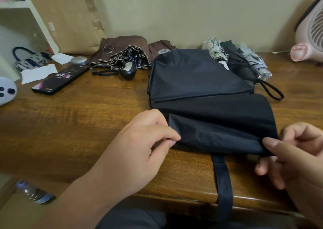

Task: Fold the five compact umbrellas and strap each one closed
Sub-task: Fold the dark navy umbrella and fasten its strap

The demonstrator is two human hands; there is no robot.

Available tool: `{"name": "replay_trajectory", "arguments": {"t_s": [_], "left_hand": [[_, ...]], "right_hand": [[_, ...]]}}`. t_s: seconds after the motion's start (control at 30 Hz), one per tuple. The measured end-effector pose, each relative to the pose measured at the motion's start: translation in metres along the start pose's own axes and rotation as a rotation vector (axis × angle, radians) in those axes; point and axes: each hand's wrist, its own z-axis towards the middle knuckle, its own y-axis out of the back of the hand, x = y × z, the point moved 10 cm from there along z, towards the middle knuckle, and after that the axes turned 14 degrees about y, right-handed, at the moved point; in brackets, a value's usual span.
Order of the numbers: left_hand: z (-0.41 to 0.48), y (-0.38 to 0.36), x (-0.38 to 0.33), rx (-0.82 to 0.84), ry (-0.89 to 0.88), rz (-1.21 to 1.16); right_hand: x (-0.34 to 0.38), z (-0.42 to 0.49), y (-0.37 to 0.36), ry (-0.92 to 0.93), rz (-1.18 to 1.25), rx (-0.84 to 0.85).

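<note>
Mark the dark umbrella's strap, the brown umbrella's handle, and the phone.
dark umbrella's strap (222,176): head view, middle of its length.
brown umbrella's handle (129,74): head view, black rounded end.
phone (60,79): head view, middle of its top face.

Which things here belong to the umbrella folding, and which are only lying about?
Job: navy umbrella, strap, brown umbrella, floral umbrella, black umbrella, grey striped umbrella.
Lying about: paper bag, phone, torn tissue, pink fan, water bottle.

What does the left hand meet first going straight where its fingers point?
The left hand pinches the navy umbrella, so straight on lies more of its fabric, then probably the right hand.
</note>
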Motion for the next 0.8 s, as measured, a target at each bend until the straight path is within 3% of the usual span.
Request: {"name": "replay_trajectory", "arguments": {"t_s": [0.17,0.3,0.4,0.6,0.8], "left_hand": [[-0.004,0.007,0.004,-0.011,-0.096,0.070],[0.002,-0.005,-0.003,0.105,-0.142,0.186],[0.008,-0.011,-0.010,0.147,-0.255,0.271],[0.003,-0.016,-0.005,0.220,-0.279,0.234],[0.005,-0.003,-0.003,0.211,-0.136,-0.010]], "right_hand": [[0.012,-0.005,0.006,0.057,-0.052,-0.013],[0.015,-0.010,-0.012,-0.028,-0.159,0.174],[0.020,-0.009,-0.005,0.039,-0.252,0.119],[0.012,-0.004,0.002,0.018,-0.494,0.223],[0.021,-0.003,-0.009,-0.045,-0.392,0.187]]}}
